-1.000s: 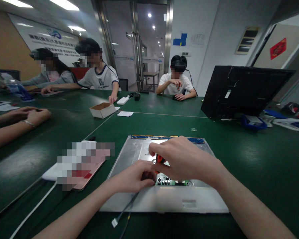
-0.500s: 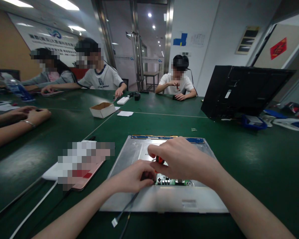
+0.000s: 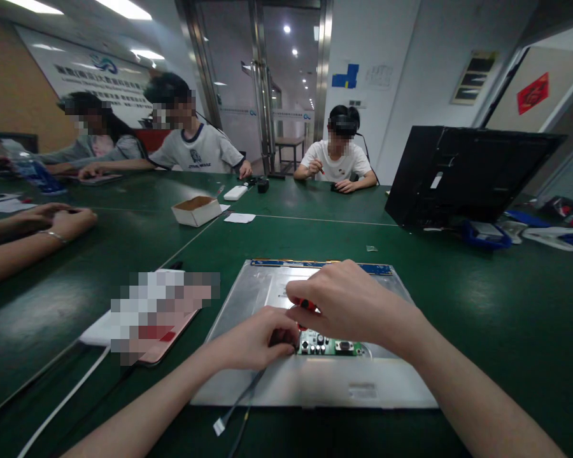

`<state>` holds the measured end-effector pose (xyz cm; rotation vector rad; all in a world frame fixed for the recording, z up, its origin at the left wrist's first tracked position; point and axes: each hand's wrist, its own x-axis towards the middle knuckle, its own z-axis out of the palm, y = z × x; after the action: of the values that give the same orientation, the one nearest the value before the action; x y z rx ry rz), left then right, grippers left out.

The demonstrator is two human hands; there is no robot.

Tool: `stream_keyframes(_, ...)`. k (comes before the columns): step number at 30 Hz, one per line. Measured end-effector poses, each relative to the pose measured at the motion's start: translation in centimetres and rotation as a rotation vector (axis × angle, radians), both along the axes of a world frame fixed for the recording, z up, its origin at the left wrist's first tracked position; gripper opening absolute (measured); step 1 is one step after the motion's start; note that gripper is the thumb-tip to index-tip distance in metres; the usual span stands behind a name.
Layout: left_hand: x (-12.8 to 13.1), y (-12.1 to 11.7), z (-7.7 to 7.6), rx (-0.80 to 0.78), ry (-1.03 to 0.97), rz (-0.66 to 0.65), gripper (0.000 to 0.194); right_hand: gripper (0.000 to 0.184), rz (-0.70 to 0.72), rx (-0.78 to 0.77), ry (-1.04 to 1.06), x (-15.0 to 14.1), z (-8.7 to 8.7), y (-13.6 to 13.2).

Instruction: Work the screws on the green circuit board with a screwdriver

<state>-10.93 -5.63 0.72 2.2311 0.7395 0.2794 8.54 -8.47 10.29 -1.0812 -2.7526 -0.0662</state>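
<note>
A flat silver display panel (image 3: 315, 385) lies on the table before me, with a green circuit board (image 3: 322, 344) on its middle. My right hand (image 3: 346, 299) is closed round the red and black handle of a screwdriver (image 3: 307, 305), held over the board. The screwdriver's tip is hidden behind my hands. My left hand (image 3: 262, 337) rests at the board's left end, thumb and fingers curled together; what they pinch, if anything, is hidden. Dark cables (image 3: 239, 404) with a white plug run out beneath my left hand to the panel's front edge.
Left of the panel lie a white device (image 3: 100, 329) and a pink phone-like slab (image 3: 191, 312), with cables. An open carton (image 3: 198, 213) stands further back. At the right is a large black monitor housing (image 3: 463, 175). Another person's hands (image 3: 67, 222) rest at far left; other people sit across the table.
My right hand has turned slightly about the screwdriver, showing more of the board beneath it. My left hand stays put. Across the table, one person's hand with a tool has lowered.
</note>
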Motion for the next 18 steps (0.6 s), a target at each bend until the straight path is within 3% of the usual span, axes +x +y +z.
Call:
stream_keyframes(2, 0.0, 0.02, 0.01, 0.005, -0.004, -0.003, 0.008, 0.01, 0.017, -0.014, 0.009, -0.02, 0.05, -0.06)
stream_keyframes(9, -0.09, 0.17, -0.05, 0.014, -0.014, -0.009, 0.006, 0.019, 0.129, -0.073, 0.059, 0.35, 0.37, -0.61)
stream_keyframes(13, -0.11, 0.19, 0.02, 0.027, -0.022, -0.023, 0.004, 0.011, 0.059, -0.05, 0.028, 0.19, 0.35, -0.51)
stream_keyframes(18, -0.08, 0.01, 0.12, -0.036, -0.012, -0.005, 0.011, 0.018, -0.01, 0.009, -0.016, -0.03, 0.24, -0.21)
